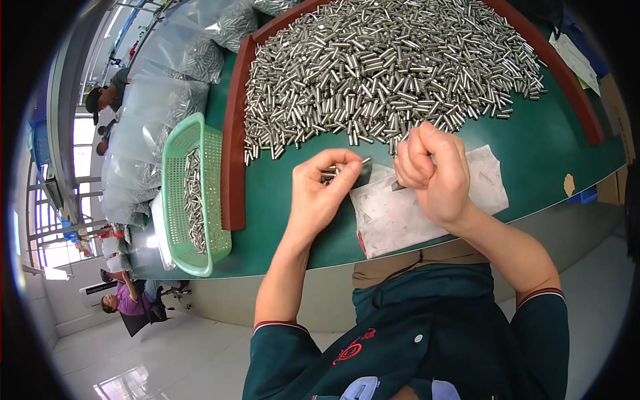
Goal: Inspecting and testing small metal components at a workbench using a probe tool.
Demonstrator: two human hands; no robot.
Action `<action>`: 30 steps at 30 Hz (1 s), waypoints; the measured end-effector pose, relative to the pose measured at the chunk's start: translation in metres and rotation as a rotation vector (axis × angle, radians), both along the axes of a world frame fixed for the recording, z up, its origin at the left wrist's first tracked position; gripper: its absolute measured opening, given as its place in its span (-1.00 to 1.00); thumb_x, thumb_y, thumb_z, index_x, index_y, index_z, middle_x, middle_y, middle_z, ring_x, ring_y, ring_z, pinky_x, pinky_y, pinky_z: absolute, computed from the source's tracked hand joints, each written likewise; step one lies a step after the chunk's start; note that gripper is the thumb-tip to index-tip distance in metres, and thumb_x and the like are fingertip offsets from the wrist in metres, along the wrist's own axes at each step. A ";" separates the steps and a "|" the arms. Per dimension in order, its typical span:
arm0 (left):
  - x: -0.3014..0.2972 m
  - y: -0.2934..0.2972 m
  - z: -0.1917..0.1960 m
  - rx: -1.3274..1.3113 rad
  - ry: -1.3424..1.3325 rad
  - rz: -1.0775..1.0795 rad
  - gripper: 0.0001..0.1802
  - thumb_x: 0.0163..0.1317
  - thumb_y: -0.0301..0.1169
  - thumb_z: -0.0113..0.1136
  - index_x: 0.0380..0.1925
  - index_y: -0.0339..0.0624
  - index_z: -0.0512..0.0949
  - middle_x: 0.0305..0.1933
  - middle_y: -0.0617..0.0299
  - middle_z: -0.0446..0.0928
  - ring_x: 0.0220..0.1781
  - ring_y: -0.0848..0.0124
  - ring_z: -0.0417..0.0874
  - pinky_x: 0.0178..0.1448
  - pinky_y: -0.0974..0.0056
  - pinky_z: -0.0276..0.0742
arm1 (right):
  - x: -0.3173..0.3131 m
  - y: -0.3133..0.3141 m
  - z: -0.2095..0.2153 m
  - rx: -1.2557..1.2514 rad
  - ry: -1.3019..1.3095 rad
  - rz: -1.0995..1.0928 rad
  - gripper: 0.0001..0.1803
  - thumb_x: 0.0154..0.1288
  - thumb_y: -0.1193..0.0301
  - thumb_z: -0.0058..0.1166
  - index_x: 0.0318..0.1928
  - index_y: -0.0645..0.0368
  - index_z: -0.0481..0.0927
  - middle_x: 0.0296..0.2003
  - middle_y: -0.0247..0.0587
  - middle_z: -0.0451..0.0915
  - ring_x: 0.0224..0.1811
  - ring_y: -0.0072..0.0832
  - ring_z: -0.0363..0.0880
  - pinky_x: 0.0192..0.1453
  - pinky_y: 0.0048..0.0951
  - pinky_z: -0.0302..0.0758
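Note:
My left hand (319, 193) is curled round several short metal pins. One metal pin (366, 161) sticks out between its thumb and forefinger. Close on the other side, my right hand (437, 172) is closed in a fist; a small dark pointed tip (398, 187) shows below its fingers, and the rest of that thing is hidden. Both hands are over the near part of the green table, by a stained white sheet (427, 217). Just beyond them spreads a large heap of the same shiny metal pins (393, 60).
Dark red rails (235, 147) border the heap. Left of them stands a light green perforated basket (175, 230) with pins in it. Clear plastic bags of pins (150, 120) line the far left. A person in a purple shirt (135, 301) sits at the left.

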State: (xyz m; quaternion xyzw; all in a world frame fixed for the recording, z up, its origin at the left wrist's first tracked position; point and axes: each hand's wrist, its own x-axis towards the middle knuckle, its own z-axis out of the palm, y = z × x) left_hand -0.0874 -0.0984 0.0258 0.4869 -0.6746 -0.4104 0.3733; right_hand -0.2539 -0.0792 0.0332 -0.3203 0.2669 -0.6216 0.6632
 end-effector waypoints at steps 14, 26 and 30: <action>0.024 -0.013 0.005 0.646 1.176 -0.048 -0.84 0.18 -0.34 -0.08 -0.37 -0.19 0.41 -0.54 0.26 0.29 -0.63 0.60 0.14 -0.62 0.52 0.05 | 0.000 0.001 -0.005 -0.020 -0.043 0.013 -0.57 0.28 0.32 -0.42 -0.76 0.10 0.08 -0.84 -0.44 0.06 -0.78 -0.71 -0.11 -0.70 -0.62 -0.12; 0.060 -0.018 0.050 -0.770 -0.262 0.734 -0.78 0.26 -0.40 -0.12 -0.38 -0.31 0.47 -0.63 0.39 0.29 -0.62 0.67 0.19 -0.57 0.54 0.09 | -0.001 0.001 -0.003 -0.012 -0.055 0.024 -0.58 0.27 0.33 -0.42 -0.76 0.11 0.07 -0.83 -0.44 0.06 -0.77 -0.71 -0.11 -0.70 -0.62 -0.11; 0.116 -0.025 0.067 -0.912 -0.648 1.016 -0.82 0.20 -0.44 -0.08 -0.36 -0.31 0.48 -0.49 0.14 0.50 -0.51 0.37 0.46 -0.42 0.35 0.34 | 0.000 0.002 -0.004 -0.022 -0.005 0.020 -0.57 0.29 0.28 -0.46 -0.75 0.06 0.07 -0.84 -0.45 0.00 -0.79 -0.69 -0.17 -0.69 -0.58 -0.14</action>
